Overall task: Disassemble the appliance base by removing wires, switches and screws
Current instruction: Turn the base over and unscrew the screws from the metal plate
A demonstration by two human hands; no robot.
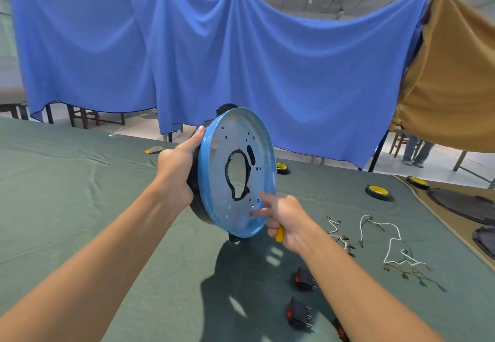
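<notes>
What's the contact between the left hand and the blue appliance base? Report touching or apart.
Touching. The head view shows the left hand gripping the appliance base at its rim, thumb pressed on the blue edge, holding it tilted up.

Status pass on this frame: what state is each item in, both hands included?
Appliance base: tipped up on edge, blue plate facing the camera.
Left hand: grips the base's rim.
Right hand: holds the yellow-handled tool, forefinger on the plate.
Wires: detached, lying loose on the table cloth.
Switches: removed, lying on the cloth, one partly hidden by the right arm.
</notes>
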